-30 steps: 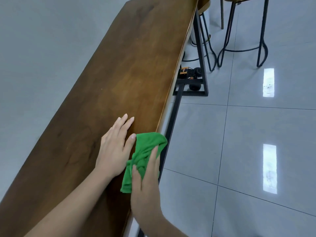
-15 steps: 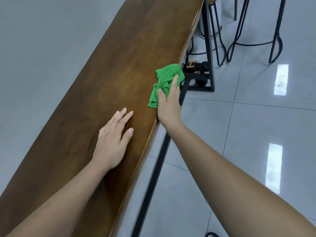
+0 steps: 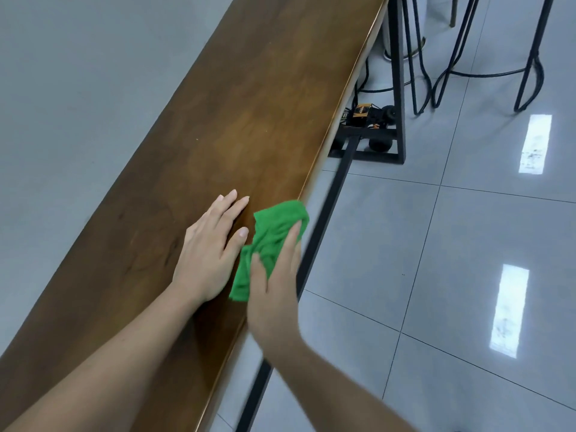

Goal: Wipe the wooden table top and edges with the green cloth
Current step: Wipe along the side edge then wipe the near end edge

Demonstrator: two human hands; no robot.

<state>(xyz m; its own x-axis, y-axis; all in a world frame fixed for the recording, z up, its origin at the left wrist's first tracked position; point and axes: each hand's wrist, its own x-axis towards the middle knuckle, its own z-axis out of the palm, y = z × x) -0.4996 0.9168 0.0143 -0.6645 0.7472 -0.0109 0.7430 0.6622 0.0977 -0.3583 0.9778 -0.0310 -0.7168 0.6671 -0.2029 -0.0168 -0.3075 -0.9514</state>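
Wooden desk (image 3: 265, 120) runs long and narrow from near us into the distance, with a grey wall along its left side. We rest our left hand (image 3: 212, 247) flat on the top, fingers straight and holding nothing, and it braces us there.

Just to its right, almost touching the thumb, the green cloth (image 3: 274, 232) sits bunched on the right edge of the desk, part on the top and part folded over the rim. Our right hand (image 3: 274, 294) grips it there, thumb on the top side and fingers laid along the edge. The two hands are close together but on separate jobs.

We judge the step in hand to be the edge wipe. To do it well, we should keep the cloth wrapped over the rim so top corner and side face are cleaned in one pass. Pressure should be even along the whole length, and the strokes should overlap. The flat hand should shift out of the cloth's path so no strip beneath it is missed.

Right of the edge, the black frame bar (image 3: 327, 213) runs below, over the glossy tiled floor (image 3: 436, 244).
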